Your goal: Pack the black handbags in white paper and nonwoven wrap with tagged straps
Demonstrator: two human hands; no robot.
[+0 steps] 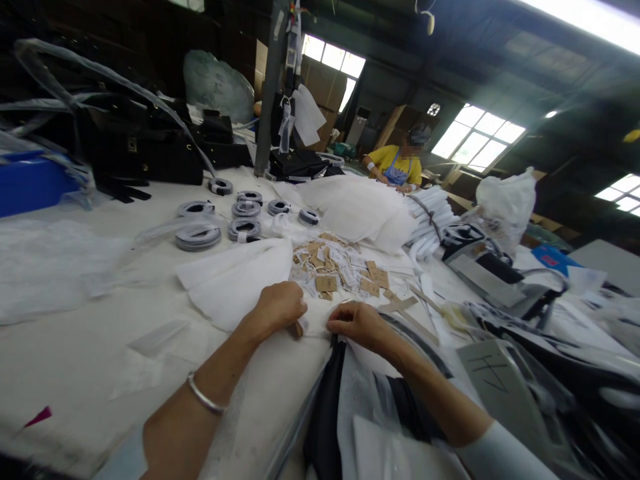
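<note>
My left hand (280, 308) is closed around a brown cardboard tag (297, 329), whose lower end sticks out below the fingers. Close by on the right, my right hand (359, 325) pinches at the top edge of a black bag (325, 407); what lies between its fingertips is too small to make out. White padding and clear plastic cover part of the bag in front of me. Just beyond both hands lies a loose heap of brown and white tags (327, 285) with white strings.
Coiled grey straps (245, 209) lie beyond a white sheet (240, 277). Black bags (150, 150) and a blue bin (37, 180) stand at the left, near a metal post (270, 87). Wrapped bags (505, 280) crowd the right. A person in yellow (395, 163) works behind.
</note>
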